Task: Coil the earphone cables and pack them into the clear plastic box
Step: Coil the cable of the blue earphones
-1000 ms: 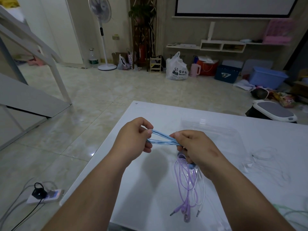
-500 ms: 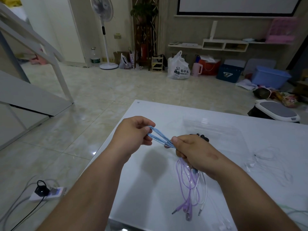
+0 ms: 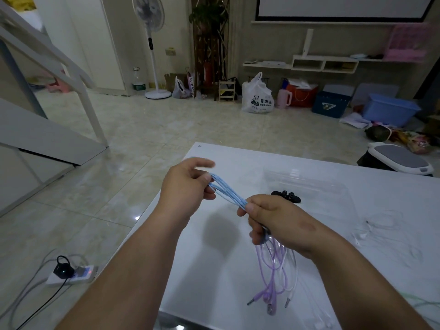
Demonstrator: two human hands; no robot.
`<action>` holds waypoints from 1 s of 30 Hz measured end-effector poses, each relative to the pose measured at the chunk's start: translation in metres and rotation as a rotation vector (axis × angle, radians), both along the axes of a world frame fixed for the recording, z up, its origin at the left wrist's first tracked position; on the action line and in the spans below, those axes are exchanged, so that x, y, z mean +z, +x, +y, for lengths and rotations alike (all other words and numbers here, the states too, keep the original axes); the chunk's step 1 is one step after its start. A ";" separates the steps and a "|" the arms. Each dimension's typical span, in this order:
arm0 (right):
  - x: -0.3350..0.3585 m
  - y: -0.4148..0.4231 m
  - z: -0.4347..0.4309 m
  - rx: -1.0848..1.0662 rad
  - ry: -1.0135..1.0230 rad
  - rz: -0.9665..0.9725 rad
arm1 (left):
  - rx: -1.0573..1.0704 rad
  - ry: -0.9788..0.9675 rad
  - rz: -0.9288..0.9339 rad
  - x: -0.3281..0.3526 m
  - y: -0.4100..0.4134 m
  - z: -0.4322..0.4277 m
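White tabletop (image 3: 209,277) fills my view. I see the left hand (image 3: 185,189) pinching one end of the looped blue earphone cable (image 3: 227,190). The right hand (image 3: 273,220) grips the other end, with purple cables (image 3: 270,270) dangling beneath it. The clear plastic box (image 3: 316,184) sits just behind, with black earbuds (image 3: 285,196) seemingly inside.

To the right of the standing fan (image 3: 148,17), a slim bag (image 3: 191,84) against the wall carries upright letters, "Cotti Co". Farther right of the fan, a white plastic bag (image 3: 257,96) shows a panda logo and Chinese characters, too blurred to read. The small mark at the desk (image 3: 214,246) corner is illegible.
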State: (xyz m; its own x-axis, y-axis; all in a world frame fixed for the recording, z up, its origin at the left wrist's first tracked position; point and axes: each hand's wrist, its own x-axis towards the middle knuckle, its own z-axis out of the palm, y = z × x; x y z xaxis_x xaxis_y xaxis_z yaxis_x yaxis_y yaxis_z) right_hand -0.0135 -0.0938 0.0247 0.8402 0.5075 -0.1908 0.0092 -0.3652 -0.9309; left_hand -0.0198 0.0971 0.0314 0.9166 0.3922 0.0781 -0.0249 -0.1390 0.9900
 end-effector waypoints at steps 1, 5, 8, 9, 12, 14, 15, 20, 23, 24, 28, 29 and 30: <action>-0.001 0.000 0.001 -0.023 0.019 0.009 | 0.022 -0.012 -0.011 0.000 0.001 0.001; -0.001 0.001 0.006 -0.119 0.003 -0.069 | 0.018 -0.011 -0.032 0.001 0.001 0.002; 0.002 0.000 0.008 -0.175 0.039 -0.083 | -0.006 -0.045 -0.053 0.004 -0.001 0.004; 0.004 -0.001 0.009 -0.184 0.052 -0.081 | -0.011 -0.067 -0.066 0.004 -0.002 0.004; 0.005 -0.002 0.013 -0.235 0.084 -0.078 | 0.008 -0.130 -0.104 0.003 -0.002 0.002; 0.004 -0.002 0.015 -0.289 0.121 -0.058 | 0.020 -0.190 -0.122 0.005 -0.002 -0.002; 0.003 0.000 0.015 -0.323 0.155 -0.036 | 0.015 -0.248 -0.123 0.006 -0.002 -0.003; 0.007 0.003 0.011 -0.468 0.322 0.082 | -0.092 -0.204 -0.021 0.011 -0.006 -0.010; 0.010 0.002 0.013 -0.458 0.347 0.122 | -0.221 -0.101 0.017 0.010 -0.011 -0.023; 0.010 0.001 0.014 -0.445 0.347 0.127 | -0.251 -0.102 0.028 0.009 -0.012 -0.026; 0.010 -0.003 0.014 -0.359 0.340 0.150 | -0.391 -0.235 0.034 0.006 -0.013 -0.031; 0.010 -0.004 0.014 -0.339 0.345 0.169 | -0.422 -0.263 0.028 0.005 -0.014 -0.030; 0.010 -0.005 0.014 -0.323 0.353 0.194 | -0.450 -0.276 0.018 0.004 -0.013 -0.029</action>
State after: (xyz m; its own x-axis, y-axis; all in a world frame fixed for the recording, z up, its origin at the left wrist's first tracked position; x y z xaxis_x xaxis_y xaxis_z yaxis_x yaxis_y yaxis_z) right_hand -0.0183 -0.0799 0.0345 0.9309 0.2895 -0.2226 -0.2374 0.0163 -0.9713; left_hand -0.0331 0.0679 0.0355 0.9993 -0.0371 0.0101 -0.0046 0.1469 0.9891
